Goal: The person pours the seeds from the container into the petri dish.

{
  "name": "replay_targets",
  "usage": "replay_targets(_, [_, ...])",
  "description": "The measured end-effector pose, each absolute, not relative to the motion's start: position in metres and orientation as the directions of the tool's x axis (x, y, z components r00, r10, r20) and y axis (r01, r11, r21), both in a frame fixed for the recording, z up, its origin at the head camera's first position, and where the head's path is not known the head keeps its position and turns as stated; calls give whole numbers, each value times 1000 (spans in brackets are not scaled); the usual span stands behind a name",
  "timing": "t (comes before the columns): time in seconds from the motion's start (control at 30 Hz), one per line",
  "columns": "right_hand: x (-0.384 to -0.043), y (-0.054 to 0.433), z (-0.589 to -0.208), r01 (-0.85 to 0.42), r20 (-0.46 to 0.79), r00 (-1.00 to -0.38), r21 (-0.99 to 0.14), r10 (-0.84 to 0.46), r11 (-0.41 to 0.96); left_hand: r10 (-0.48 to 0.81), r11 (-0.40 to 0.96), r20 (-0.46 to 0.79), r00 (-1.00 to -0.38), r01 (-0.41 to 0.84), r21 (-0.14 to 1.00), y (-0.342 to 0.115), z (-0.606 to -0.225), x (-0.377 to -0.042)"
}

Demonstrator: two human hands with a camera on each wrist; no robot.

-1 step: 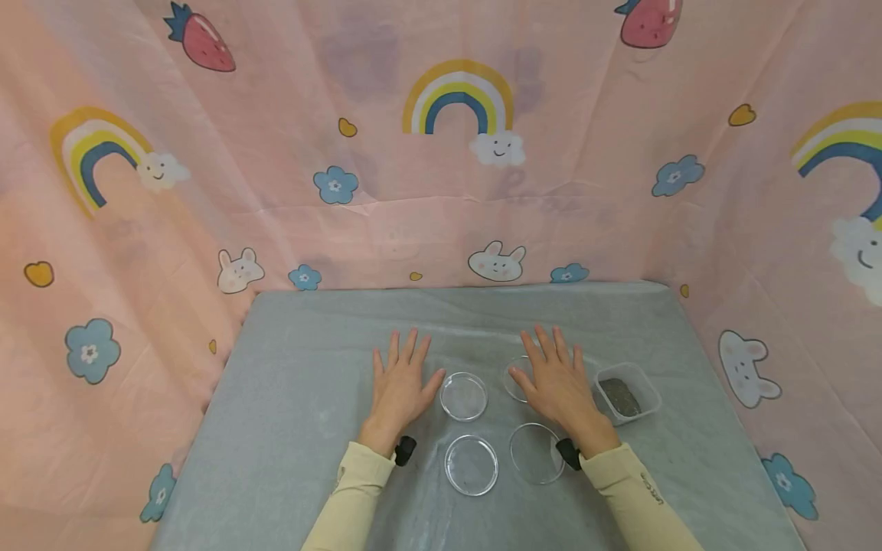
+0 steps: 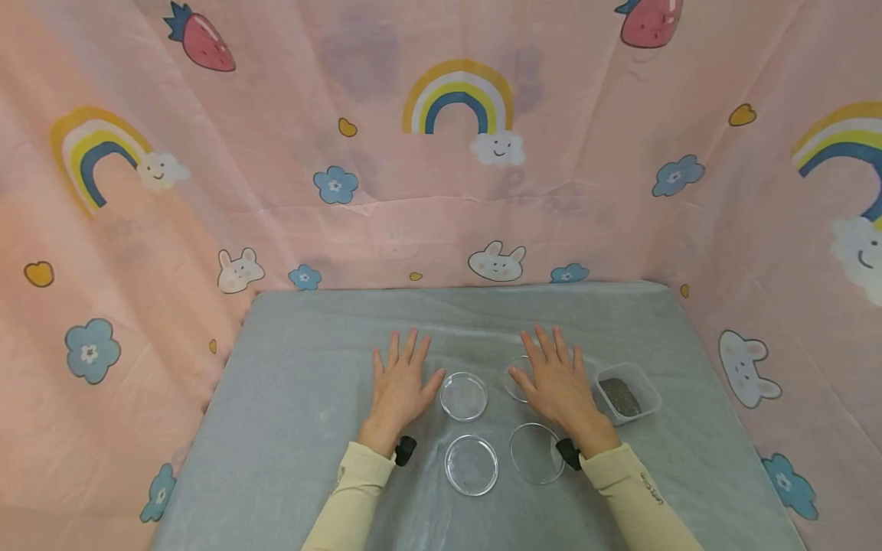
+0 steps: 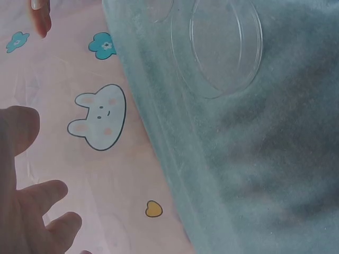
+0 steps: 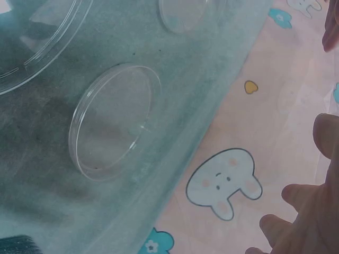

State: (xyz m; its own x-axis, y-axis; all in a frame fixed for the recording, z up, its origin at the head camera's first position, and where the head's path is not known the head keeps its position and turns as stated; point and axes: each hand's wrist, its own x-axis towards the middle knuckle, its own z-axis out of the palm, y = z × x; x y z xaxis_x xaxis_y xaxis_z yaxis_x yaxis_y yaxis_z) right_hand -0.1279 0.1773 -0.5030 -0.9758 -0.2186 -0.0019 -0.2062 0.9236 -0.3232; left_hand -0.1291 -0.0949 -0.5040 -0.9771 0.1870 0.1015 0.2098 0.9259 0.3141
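Note:
My left hand (image 2: 397,392) is spread palm down with straight fingers and holds nothing. Its thumb is nearest the far left clear petri dish (image 2: 464,396). The right hand (image 2: 560,389), likewise spread, partly covers the far right clear dish (image 2: 513,380) from above. Two more round clear dishes are nearer the front: a left one (image 2: 472,465) and a right one (image 2: 536,454), whose edge the right wrist strap overlaps. In the wrist views, the left fingers (image 3: 50,196) and right fingers (image 4: 299,198) appear raised, apart from the dishes.
Right of the right hand stands a translucent square tub (image 2: 648,389) holding dark grey, soil-like material (image 2: 620,397). A grey-green cloth (image 2: 296,428) covers the table. Pink patterned curtains (image 2: 427,229) enclose its back and sides.

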Motion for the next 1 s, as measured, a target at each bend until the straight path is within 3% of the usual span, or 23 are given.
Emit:
replay_targets(0.67, [-134,197,-508,-182,20,-982,-326,-185,928,199,915,115,-973,227,334,-93,-508,-123])
replay_targets(0.8, [-132,218,-508,-150,37,-989,-350,-146,925,200,892,198,-960,262,368,-93,-517,-115])
replay_targets(1.0, [-119,260,-513,-84,55,-996,-332,-70,940,302,814,367,-880,438,381,-97,-550,-88])
